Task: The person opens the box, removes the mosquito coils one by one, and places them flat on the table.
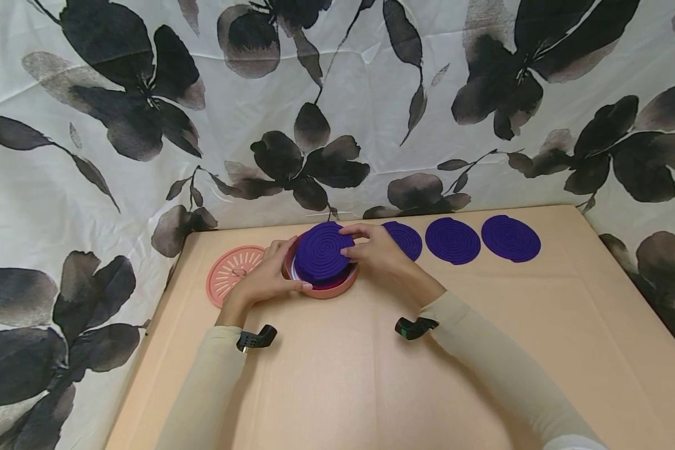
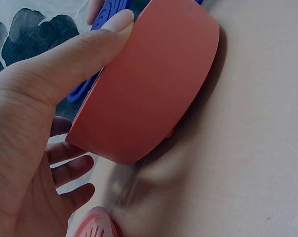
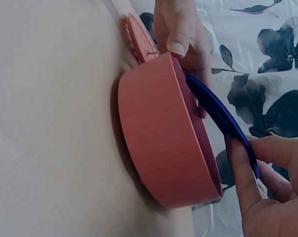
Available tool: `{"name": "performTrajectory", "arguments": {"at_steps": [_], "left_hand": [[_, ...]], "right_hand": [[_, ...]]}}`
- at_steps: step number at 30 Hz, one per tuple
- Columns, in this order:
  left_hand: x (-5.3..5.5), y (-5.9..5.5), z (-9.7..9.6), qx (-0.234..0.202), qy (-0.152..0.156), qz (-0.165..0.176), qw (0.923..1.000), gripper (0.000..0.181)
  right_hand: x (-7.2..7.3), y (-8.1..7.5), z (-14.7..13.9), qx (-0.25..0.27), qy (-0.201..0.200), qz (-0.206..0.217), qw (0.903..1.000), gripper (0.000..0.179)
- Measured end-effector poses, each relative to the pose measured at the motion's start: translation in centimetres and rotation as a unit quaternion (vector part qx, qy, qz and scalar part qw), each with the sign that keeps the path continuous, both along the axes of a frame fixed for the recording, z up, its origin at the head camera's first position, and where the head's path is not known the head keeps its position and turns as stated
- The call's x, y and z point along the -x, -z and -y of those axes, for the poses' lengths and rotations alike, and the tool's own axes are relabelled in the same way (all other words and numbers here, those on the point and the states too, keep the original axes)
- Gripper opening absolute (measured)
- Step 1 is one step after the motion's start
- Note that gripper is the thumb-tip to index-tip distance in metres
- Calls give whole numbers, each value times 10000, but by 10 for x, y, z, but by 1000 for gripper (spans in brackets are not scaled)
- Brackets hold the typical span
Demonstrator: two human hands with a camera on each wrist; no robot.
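Observation:
A coral round container (image 1: 329,292) with a smooth side stands on the table. My left hand (image 1: 264,278) grips its left side, the thumb over the rim in the left wrist view. Above the opening, my right hand (image 1: 379,253) pinches the right edge of a dark blue round coaster (image 1: 322,251) with ring-like grooves. In the right wrist view this coaster (image 3: 220,111) is tilted, its far edge at the mouth of the container (image 3: 158,133). A reddish inside shows under the coaster; the rest of the interior is hidden.
Left of the container lies a coral slotted lid (image 1: 222,278), partly behind my left hand. Three more blue coasters lie in a row along the back right: one (image 1: 405,240) partly covered by my right hand, a middle one (image 1: 452,241) and a far-right one (image 1: 510,238). Floral cloth (image 1: 382,131) hangs behind.

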State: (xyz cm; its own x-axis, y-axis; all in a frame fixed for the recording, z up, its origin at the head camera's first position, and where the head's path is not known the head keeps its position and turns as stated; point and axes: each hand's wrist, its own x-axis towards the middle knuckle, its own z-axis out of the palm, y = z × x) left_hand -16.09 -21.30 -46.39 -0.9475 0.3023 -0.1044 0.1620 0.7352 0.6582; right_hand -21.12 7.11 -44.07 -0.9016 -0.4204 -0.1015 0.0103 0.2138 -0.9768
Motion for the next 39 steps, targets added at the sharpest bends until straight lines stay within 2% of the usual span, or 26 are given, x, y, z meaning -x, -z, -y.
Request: {"name": "performTrajectory", "arguments": {"at_steps": [8, 26, 36, 39], "left_hand": [[-1, -1, 0, -14, -14, -11, 10000, 124], [0, 0, 1, -31, 38, -54, 10000, 122], [0, 0, 2, -35, 14, -35, 10000, 123], [0, 1, 2, -44, 27, -30, 10000, 123]], "right_hand": [[0, -7, -21, -272, 8, -238, 9993, 43], [-3, -18, -57, 85, -190, 24, 9998, 50], [-5, -20, -75, -197, -72, 64, 9998, 50], [-7, -21, -79, -129, -62, 27, 9999, 51]]}}
